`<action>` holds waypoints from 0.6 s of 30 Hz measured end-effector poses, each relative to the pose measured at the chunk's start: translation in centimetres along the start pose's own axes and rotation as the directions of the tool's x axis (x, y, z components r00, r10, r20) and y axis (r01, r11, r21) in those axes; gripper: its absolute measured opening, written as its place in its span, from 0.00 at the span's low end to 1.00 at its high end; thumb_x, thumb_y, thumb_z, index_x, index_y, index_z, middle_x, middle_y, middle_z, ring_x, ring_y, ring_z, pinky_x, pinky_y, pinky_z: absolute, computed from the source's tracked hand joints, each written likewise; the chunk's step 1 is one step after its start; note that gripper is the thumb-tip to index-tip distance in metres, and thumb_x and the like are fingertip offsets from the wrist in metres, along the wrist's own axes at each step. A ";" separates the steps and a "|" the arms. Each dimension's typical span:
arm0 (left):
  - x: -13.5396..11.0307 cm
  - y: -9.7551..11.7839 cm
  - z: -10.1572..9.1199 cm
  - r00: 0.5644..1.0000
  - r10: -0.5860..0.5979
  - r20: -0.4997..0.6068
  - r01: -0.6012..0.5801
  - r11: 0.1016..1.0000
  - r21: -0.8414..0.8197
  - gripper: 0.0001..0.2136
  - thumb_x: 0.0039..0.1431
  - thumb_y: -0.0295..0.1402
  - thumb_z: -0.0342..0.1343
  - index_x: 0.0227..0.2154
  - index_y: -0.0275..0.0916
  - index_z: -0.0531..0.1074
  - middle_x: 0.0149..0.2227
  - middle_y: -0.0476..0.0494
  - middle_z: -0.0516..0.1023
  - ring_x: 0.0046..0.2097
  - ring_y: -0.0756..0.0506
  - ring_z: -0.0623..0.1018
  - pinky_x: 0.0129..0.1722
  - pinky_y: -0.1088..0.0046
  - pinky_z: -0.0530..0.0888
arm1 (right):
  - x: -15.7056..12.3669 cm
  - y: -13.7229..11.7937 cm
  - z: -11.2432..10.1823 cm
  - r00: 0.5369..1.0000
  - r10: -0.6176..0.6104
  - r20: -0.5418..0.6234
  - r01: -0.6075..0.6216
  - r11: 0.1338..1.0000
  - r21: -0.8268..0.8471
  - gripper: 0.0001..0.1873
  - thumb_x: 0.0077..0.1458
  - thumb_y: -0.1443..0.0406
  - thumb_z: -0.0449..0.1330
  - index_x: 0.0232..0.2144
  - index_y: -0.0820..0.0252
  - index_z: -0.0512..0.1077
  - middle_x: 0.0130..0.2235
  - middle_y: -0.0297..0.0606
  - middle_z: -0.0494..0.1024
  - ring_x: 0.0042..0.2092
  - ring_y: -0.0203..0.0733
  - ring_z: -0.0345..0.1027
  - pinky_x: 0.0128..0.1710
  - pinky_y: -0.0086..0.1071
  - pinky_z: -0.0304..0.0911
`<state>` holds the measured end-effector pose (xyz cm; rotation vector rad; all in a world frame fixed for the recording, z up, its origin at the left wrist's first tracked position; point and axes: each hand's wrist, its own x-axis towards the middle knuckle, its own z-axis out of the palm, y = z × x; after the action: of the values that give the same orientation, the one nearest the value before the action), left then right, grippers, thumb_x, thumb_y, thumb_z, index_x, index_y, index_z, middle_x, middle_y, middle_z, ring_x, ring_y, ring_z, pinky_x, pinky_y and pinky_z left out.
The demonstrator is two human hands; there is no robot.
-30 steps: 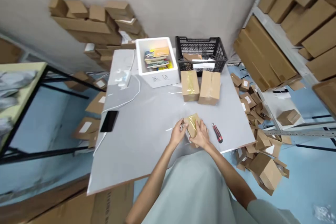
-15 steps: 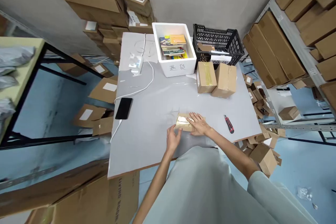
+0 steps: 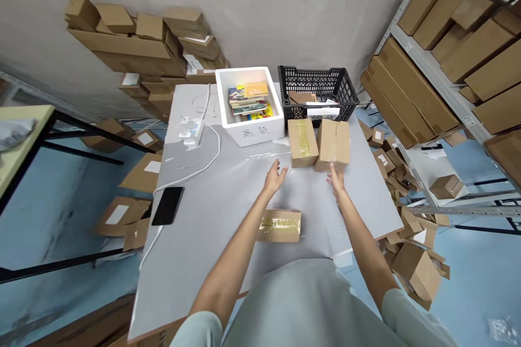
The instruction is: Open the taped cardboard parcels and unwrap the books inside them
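Left hand (image 3: 275,178) farther forward, box (image 3: 285,226) part-hidden

A single head-worn camera looks forward and down from above the wearer's pale green garment (image 3: 301,303), close over the near side of the counter (image 3: 211,190). Its wide view reaches the wall (image 3: 260,16) ahead and metal shelving (image 3: 468,119) at right. The counter's near edge slants across the picture; the middle falls just left of two taped cardboard boxes (image 3: 332,141).
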<state>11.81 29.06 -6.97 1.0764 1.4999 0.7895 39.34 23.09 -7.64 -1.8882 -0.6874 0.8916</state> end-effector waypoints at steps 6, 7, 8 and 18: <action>5.2 2.1 6.3 0.988 -0.155 0.013 0.156 0.985 -0.071 0.35 0.73 0.48 0.58 0.77 0.42 0.59 0.72 0.26 0.72 0.64 0.34 0.80 0.56 0.55 0.81 | 3.9 0.5 0.6 0.985 0.159 0.069 -0.167 0.978 0.129 0.50 0.64 0.36 0.58 0.73 0.65 0.61 0.67 0.64 0.73 0.56 0.56 0.82 0.49 0.47 0.81; 5.3 2.0 7.1 0.987 -0.160 0.002 0.160 0.984 -0.074 0.35 0.72 0.49 0.59 0.77 0.45 0.60 0.72 0.28 0.72 0.63 0.34 0.80 0.56 0.55 0.82 | 4.4 0.6 0.2 0.982 0.172 0.075 -0.183 0.967 0.179 0.51 0.62 0.37 0.61 0.72 0.65 0.62 0.67 0.64 0.73 0.56 0.56 0.81 0.50 0.47 0.81; 5.4 1.8 7.8 0.987 -0.160 -0.009 0.159 0.984 -0.075 0.35 0.71 0.50 0.61 0.76 0.47 0.61 0.72 0.31 0.73 0.62 0.35 0.81 0.55 0.56 0.82 | 4.9 0.6 -0.3 0.980 0.184 0.081 -0.199 0.951 0.236 0.52 0.60 0.38 0.65 0.72 0.65 0.62 0.67 0.63 0.74 0.56 0.56 0.81 0.51 0.47 0.80; 7.0 2.4 14.3 0.998 -0.064 -0.018 0.064 0.998 0.010 0.30 0.74 0.45 0.58 0.74 0.44 0.66 0.65 0.32 0.80 0.56 0.37 0.84 0.57 0.54 0.82 | 11.8 -1.4 -4.9 0.983 0.164 0.088 -0.185 0.915 0.358 0.41 0.63 0.52 0.67 0.72 0.58 0.61 0.68 0.56 0.76 0.50 0.49 0.85 0.53 0.45 0.81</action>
<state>26.21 35.50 -10.38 1.0263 1.5481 0.7487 50.07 30.14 -8.35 -1.6092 -0.3555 1.1068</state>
